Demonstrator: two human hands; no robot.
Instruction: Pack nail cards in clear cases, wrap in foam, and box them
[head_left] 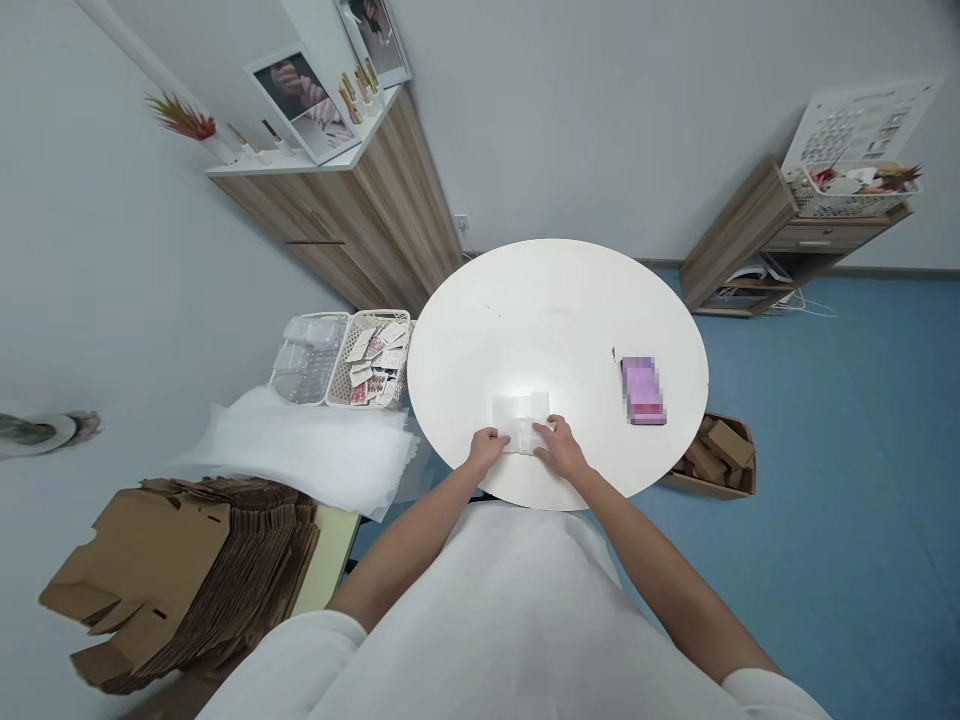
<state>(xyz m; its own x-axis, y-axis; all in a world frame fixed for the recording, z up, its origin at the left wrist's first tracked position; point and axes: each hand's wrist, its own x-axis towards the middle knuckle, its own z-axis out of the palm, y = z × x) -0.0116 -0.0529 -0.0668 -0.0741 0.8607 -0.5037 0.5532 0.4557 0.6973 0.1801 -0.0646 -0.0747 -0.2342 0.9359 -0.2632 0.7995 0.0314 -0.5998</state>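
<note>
A small white folded sheet [519,412] lies on the round white table [555,310] near its front edge. My left hand [487,447] grips the sheet's left near corner with curled fingers. My right hand [559,447] presses on the sheet's right near part, fingers bent over it. Both hands touch the sheet. What lies inside the fold is hidden.
A purple blurred object [643,390] lies on the table to the right. Left of the table stand two white baskets [341,358], a stack of white sheets [307,450] and flat cardboard boxes [187,570]. A box of cartons [716,455] sits on the blue floor.
</note>
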